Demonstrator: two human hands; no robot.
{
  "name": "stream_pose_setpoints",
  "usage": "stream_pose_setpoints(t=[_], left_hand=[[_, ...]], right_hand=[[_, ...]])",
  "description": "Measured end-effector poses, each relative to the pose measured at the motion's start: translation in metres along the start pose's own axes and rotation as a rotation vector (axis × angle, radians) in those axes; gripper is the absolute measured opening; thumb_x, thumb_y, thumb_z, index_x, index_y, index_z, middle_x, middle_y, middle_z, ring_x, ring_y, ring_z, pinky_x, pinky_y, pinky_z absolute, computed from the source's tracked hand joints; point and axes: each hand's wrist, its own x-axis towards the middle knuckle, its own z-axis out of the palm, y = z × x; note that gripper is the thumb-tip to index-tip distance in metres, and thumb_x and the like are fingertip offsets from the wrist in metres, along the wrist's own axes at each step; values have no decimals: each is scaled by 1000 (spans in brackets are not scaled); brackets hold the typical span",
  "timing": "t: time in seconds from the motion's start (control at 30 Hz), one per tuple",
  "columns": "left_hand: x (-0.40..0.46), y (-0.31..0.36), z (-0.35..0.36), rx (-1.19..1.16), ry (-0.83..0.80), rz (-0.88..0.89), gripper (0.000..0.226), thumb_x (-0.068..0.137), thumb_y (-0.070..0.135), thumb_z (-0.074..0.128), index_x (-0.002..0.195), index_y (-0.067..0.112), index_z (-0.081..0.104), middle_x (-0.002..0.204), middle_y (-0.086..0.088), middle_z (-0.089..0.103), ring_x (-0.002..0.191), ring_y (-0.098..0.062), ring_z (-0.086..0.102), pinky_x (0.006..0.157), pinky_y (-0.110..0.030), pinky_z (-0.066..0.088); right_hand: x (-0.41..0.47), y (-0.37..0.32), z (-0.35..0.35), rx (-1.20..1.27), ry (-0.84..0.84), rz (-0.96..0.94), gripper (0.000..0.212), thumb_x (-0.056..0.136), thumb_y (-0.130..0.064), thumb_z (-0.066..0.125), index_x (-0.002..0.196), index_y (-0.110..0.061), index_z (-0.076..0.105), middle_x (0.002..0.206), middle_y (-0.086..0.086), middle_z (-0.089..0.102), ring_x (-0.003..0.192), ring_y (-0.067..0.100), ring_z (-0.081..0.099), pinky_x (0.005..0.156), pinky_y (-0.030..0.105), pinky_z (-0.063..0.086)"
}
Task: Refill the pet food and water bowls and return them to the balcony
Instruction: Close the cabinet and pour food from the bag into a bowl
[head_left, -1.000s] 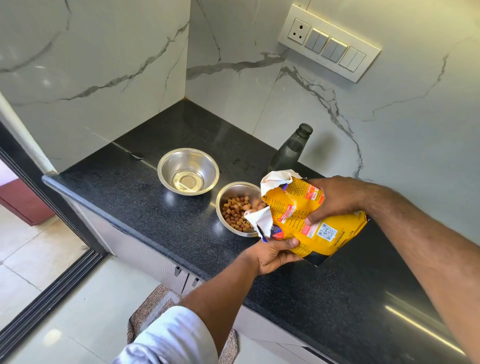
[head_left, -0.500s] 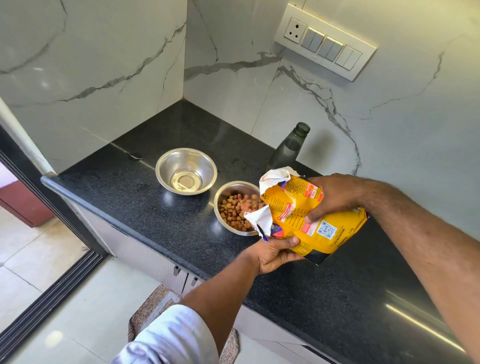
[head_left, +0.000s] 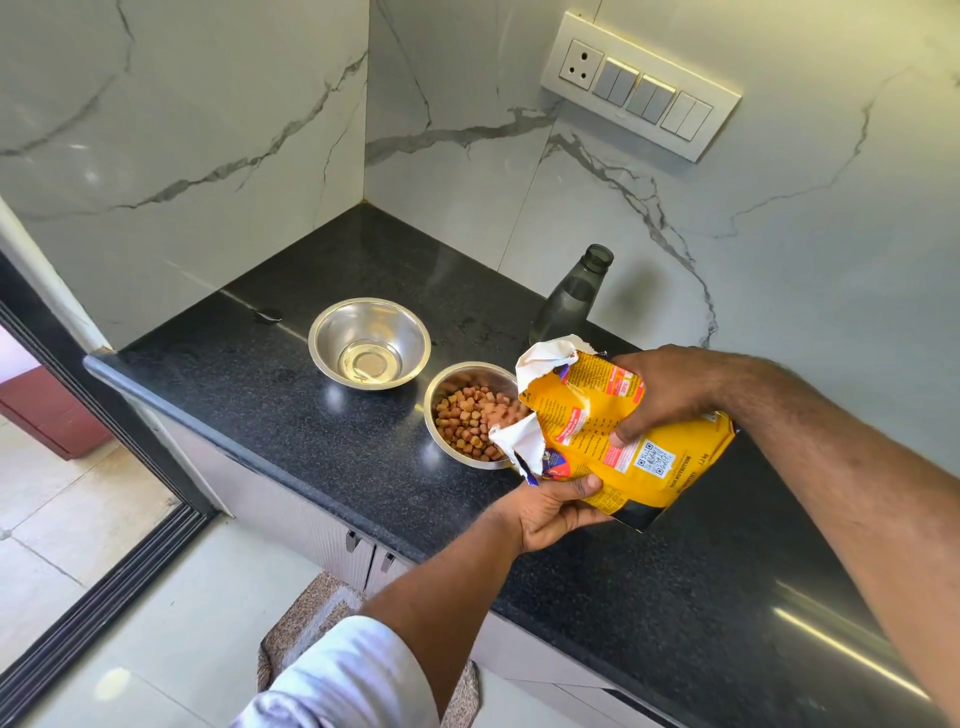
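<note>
Black speckled stone surface (head_left: 322, 426) in a corner of white marble-veined wall; landmark: the round steel bowl of brown kibble (head_left: 470, 415).

- Kibble bowl: on the surface near its front edge, holding a good layer of pellets. Feeding step judged largely done.
- Yellow torn-open pet food pouch (head_left: 613, 441): just right of the kibble bowl, tilted, its ragged white mouth over the bowl's rim. No pellets visibly falling.
- Left hand (head_left: 553, 512): below and right of the bowl, gripping the pouch's lower edge, thumb on its face.
- Right hand (head_left: 660, 397): right of the bowl, fingers curled over the pouch's upper side.
- Second round steel bowl (head_left: 370, 343): up and left of the kibble bowl, just apart from it, with only a shallow pool of clear liquid. Water refill judged outstanding.
- Dark glass bottle, uncapped (head_left: 569, 299): behind the kibble bowl, against the wall.

Remaining, as judged: set pouch down, fill water bowl, carry both to the balcony.
</note>
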Motion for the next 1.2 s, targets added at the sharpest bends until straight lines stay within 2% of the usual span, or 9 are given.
stream_pose_setpoints(t=[0.13,0.2,0.27,0.33,0.5,0.7,1.0,1.1,1.2], left_hand=[[2,-6,-4,-9,38,17,39,93,-2,63,130,9,61,126,-13,72,122,-31,66,97,-51,57],[3,-8,-7,1,39,22,36,99,-5,53,131,9,61,127,-13,71,122,-32,65,99,-52,55],[3,-9,-6,10,31,23,37,97,-4,57,131,8,61,127,-14,71,121,-33,66,99,-53,55],[2,-9,-3,20,21,28,44,87,1,69,130,8,61,127,-14,71,120,-33,66,100,-53,55],[3,-10,1,44,5,45,60,77,5,77,135,8,59,133,-16,66,134,-37,56,111,-61,43],[2,-10,3,-6,18,42,47,87,2,71,133,9,61,131,-14,70,130,-35,60,101,-54,54],[-3,0,6,29,5,66,80,56,15,100,128,10,65,126,-13,73,115,-29,71,95,-49,59],[-3,3,6,36,16,64,82,57,16,100,129,9,63,126,-12,73,115,-29,70,94,-49,60],[-4,6,6,22,18,54,70,65,12,94,128,9,64,126,-13,73,116,-30,70,91,-48,61]], right_hand=[[-2,0,1,0,-1,-5,91,70,-57,88,147,-33,45,138,-4,64,116,22,66,99,42,54],[-4,1,2,8,1,-8,91,70,-57,89,146,-33,45,138,-4,65,116,22,66,98,41,54],[-5,1,3,13,1,-8,90,70,-56,89,146,-33,45,138,-4,65,115,22,67,97,40,54],[-6,2,3,16,3,-8,90,70,-55,89,146,-33,45,138,-4,64,115,22,66,96,40,53],[-10,2,2,14,11,-10,89,71,-55,89,146,-33,46,137,-4,65,114,22,66,96,40,54],[-13,0,-1,1,22,-16,87,71,-54,89,144,-33,47,137,-4,64,115,22,66,99,41,55],[-11,-7,-6,-4,24,-27,85,72,-53,89,144,-33,47,137,-4,65,114,22,67,97,40,54],[-9,-9,-8,-6,27,-34,85,72,-53,89,143,-34,48,136,-4,66,112,21,67,95,39,54],[-6,-12,-11,-19,36,-35,86,72,-55,88,144,-34,47,137,-4,65,113,22,67,95,39,54]])
